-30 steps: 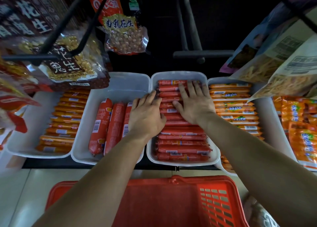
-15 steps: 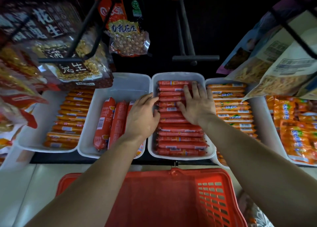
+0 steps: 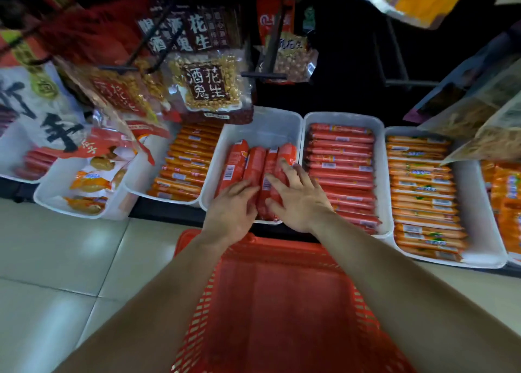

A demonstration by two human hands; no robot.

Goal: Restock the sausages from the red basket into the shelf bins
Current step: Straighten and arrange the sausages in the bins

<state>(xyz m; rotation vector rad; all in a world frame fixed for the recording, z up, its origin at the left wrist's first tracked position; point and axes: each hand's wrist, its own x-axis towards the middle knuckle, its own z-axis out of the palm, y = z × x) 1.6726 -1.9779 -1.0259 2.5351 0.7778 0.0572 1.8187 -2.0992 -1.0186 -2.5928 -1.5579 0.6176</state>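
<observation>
Sausages (image 3: 255,172), thick and red, lie side by side in the white bin (image 3: 262,127), long axes running away beyond the fingertips; right hand (image 3: 296,195), fingers spread, presses them; left hand (image 3: 231,209) rests flat beside

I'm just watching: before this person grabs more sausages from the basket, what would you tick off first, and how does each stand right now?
1. Thick red sausages lie side by side in their white bin: ok.
2. Room left in that bin: ok, its back part is bare.
3. Both hands free to reach: not ok; left hand and right hand rest on the sausages.
4. Thin red sausages in the neighbouring bin stacked tidily: ok.
5. Stock left in the red basket: cannot tell; the part between the arms looks bare, the rest is hidden.
6. Hanging peanut bag clear of the bin: ok.
</observation>
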